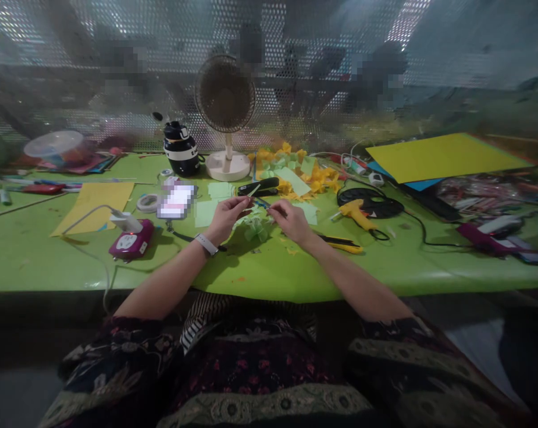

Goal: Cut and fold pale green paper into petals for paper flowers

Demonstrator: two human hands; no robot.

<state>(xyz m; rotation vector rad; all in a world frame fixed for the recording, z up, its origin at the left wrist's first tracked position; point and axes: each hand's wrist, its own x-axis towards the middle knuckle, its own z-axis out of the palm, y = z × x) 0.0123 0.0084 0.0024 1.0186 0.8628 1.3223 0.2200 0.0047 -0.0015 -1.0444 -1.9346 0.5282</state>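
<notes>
Above the middle of the table, my left hand (228,219) is closed in a pinch, with a thin pale green paper strip (254,190) sticking up at its fingertips. My right hand (290,220) is pinched too, close to the left one; what its fingers hold is too small to make out. Between and just below both hands are light green paper petals (254,230). A black stapler (258,186) lies just beyond the fingertips. Under my right forearm is a yellow and black cutter knife (343,244).
Behind the hands are a heap of orange and green paper flowers (317,178), a fan (227,166) and a dark flask (182,157). To the right lie a yellow glue gun (356,215), a black cable reel (387,203) and yellow sheets (447,157). A lit phone (176,201) and purple power socket (132,241) are left.
</notes>
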